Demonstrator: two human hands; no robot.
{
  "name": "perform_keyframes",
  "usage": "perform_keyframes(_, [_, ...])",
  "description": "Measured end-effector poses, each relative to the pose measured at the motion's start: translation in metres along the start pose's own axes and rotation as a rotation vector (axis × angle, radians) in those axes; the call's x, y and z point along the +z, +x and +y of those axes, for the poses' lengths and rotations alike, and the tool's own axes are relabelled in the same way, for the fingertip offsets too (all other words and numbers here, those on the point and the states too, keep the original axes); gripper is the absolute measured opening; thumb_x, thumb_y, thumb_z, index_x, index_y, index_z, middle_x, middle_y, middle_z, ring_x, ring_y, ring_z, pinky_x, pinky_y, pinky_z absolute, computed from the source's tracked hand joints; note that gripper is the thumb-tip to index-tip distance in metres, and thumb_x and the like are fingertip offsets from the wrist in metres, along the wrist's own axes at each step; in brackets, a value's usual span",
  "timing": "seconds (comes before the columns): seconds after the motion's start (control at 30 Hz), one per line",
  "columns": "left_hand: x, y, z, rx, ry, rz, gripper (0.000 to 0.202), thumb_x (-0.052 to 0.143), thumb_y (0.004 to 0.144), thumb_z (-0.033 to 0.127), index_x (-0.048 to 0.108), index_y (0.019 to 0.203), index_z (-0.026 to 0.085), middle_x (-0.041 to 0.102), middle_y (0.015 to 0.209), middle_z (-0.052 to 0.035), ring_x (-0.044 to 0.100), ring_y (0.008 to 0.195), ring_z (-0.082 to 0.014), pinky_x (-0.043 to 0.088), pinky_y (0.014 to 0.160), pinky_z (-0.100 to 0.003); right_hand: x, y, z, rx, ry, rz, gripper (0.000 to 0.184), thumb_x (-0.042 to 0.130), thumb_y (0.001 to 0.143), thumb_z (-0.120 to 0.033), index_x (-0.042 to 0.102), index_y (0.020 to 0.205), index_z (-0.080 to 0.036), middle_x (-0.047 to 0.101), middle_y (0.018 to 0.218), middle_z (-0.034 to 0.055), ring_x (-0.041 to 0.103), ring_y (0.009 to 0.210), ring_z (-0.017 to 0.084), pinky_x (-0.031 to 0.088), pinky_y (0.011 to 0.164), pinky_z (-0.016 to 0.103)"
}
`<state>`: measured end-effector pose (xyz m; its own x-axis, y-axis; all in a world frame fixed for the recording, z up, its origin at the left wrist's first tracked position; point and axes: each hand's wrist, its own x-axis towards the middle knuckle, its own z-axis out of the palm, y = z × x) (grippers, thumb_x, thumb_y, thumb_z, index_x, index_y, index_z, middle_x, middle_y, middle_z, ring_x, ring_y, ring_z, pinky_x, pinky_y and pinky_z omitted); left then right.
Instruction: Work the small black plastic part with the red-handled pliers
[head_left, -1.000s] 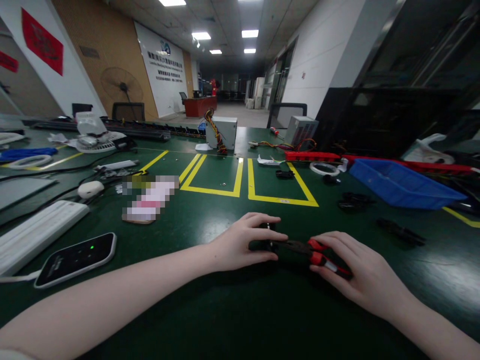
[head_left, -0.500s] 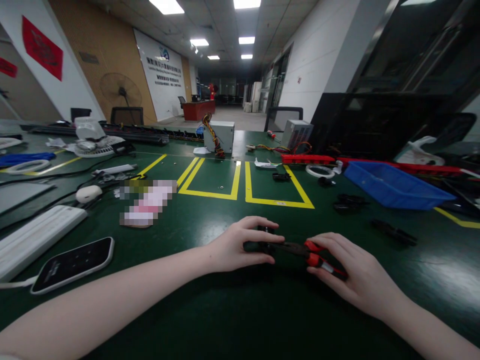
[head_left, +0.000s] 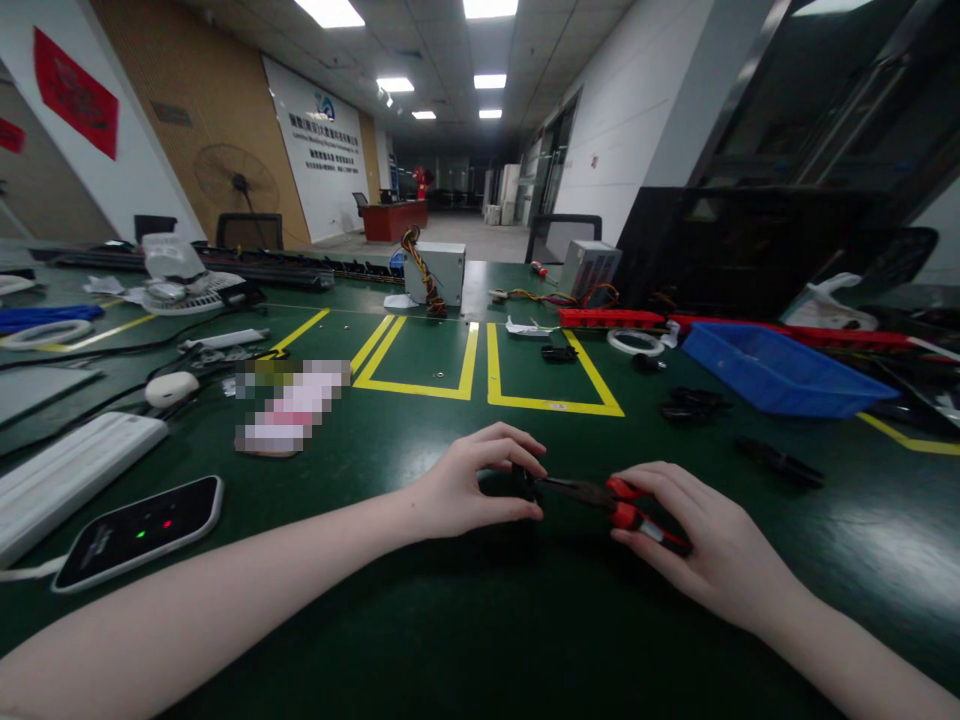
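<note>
Left hand (head_left: 454, 490) pinches dark part (head_left: 529, 487) as pliers (head_left: 624, 514) reach between its fingers.
Right hand (head_left: 701, 530) clasps handles; work seems underway, part not yet released.

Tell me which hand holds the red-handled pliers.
The right hand: it grips the red-handled pliers. The left hand instead has a small dark piece between its fingers, by the pliers' far end.

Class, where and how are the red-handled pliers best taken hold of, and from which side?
Hold the pliers by the red handles, probably best from the right, as the right hand does: the handles point right, while the slim dark jaws point left toward the left hand.
</note>
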<state>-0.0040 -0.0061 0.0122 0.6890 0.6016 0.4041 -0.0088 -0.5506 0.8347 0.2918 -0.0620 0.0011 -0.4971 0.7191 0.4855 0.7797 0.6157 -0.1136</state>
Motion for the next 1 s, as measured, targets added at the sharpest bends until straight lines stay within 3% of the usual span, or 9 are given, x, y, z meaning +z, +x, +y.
perform_keyframes(0.4, [0.002, 0.0, -0.007, -0.046, 0.154, -0.089, 0.027, 0.078, 0.077, 0.023, 0.06, 0.097, 0.018, 0.051, 0.132, -0.0097, 0.055, 0.12, -0.0283, 0.046, 0.101, -0.05, -0.002, 0.006, -0.005, -0.09, -0.118, -0.026, 0.035, 0.063, 0.086, -0.041, 0.06, 0.113, -0.02, 0.069, 0.102, 0.0091, 0.067, 0.085, 0.021, 0.056, 0.07, 0.033])
perform_keyframes(0.67, [0.004, 0.001, -0.014, -0.047, 0.231, -0.13, 0.031, 0.079, 0.077, 0.027, 0.057, 0.097, 0.017, 0.059, 0.123, -0.0107, 0.057, 0.12, -0.0279, 0.042, 0.105, -0.05, -0.003, 0.006, -0.007, -0.081, -0.119, -0.056, 0.033, 0.062, 0.086, -0.044, 0.061, 0.111, -0.021, 0.07, 0.1, 0.0085, 0.067, 0.083, 0.021, 0.056, 0.069, 0.033])
perform_keyframes(0.87, [0.003, -0.001, -0.011, -0.03, 0.283, -0.162, 0.029, 0.076, 0.081, 0.029, 0.058, 0.101, 0.019, 0.059, 0.132, -0.0119, 0.038, 0.142, -0.0315, 0.036, 0.111, -0.055, -0.004, 0.006, -0.006, -0.072, -0.115, -0.068, 0.034, 0.062, 0.086, -0.044, 0.061, 0.112, -0.021, 0.07, 0.101, 0.0085, 0.067, 0.084, 0.021, 0.056, 0.069, 0.033])
perform_keyframes(1.0, [0.002, -0.002, -0.01, -0.023, 0.303, -0.174, 0.024, 0.074, 0.084, 0.028, 0.058, 0.1, 0.019, 0.058, 0.134, -0.0124, 0.04, 0.141, -0.0307, 0.04, 0.11, -0.053, -0.003, 0.005, -0.005, -0.085, -0.128, -0.074, 0.035, 0.063, 0.086, -0.043, 0.06, 0.113, -0.02, 0.069, 0.102, 0.0089, 0.067, 0.085, 0.021, 0.057, 0.07, 0.033])
